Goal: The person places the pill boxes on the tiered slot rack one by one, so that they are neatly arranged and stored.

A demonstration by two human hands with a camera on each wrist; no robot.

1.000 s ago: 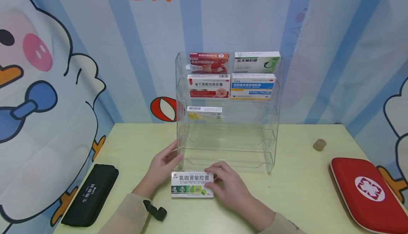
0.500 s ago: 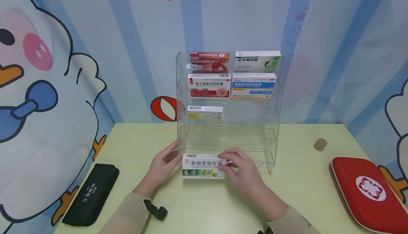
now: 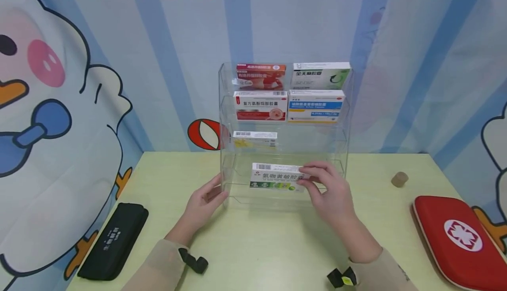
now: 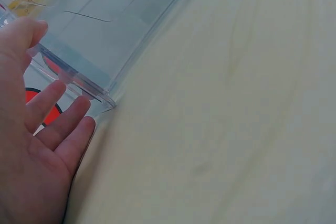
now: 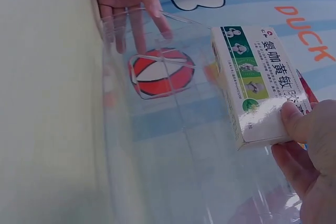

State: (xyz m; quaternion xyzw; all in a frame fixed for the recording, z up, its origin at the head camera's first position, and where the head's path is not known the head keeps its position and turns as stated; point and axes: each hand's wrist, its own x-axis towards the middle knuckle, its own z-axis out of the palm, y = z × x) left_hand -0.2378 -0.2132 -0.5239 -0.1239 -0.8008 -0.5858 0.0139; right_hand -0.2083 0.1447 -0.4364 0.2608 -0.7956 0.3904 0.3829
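In the head view my right hand pinches the right end of a white and green medicine box. The box is held level in front of the lower tiers of a clear acrylic display rack. Thumb and fingers grip its end in the right wrist view, with the printed front showing. My left hand touches the rack's lower left side, its fingers fairly straight and spread. The left wrist view shows its thumb near the rack's edge and the fingers along the outside.
Upper tiers hold a red box, a white-green box, a white-red box and a white-blue box. Below sits a yellow-white box. A black case, a red case and a cork lie around.
My right hand has lifted the medicine box off the table area and carried it up and to the right, toward the rack's lower tiers. The left hand has stayed at the rack's side.
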